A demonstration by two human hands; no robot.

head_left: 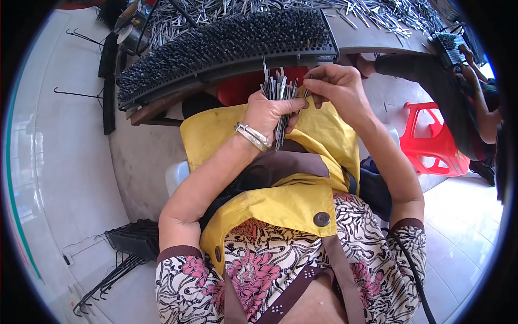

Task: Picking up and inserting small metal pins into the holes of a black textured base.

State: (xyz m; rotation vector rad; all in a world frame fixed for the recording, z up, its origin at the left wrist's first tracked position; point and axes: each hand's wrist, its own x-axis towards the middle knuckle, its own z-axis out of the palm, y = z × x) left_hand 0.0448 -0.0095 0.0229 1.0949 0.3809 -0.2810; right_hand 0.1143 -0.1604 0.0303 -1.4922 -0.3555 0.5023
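My left hand (270, 110) is wrapped round a bundle of thin metal strips (280, 86), held roughly upright above my lap. Their ends stick out unevenly above the thumb and below the fingers. Close to the right side of the bundle, my right hand (343, 87) is closed in a pinch. A thin dark metal strip (306, 94) shows just below its fingertips; most of it is hidden. Beyond both hands lies a long dark perforated rack (232, 48), densely filled with upright strips.
Loose metal strips (372, 15) are heaped on the table (353, 38) behind the rack. A yellow apron (318, 127) covers my lap. To the right are a red plastic stool (423, 143) and another person (475, 97). Dark wire-hook racks (132, 243) lie at the lower left.
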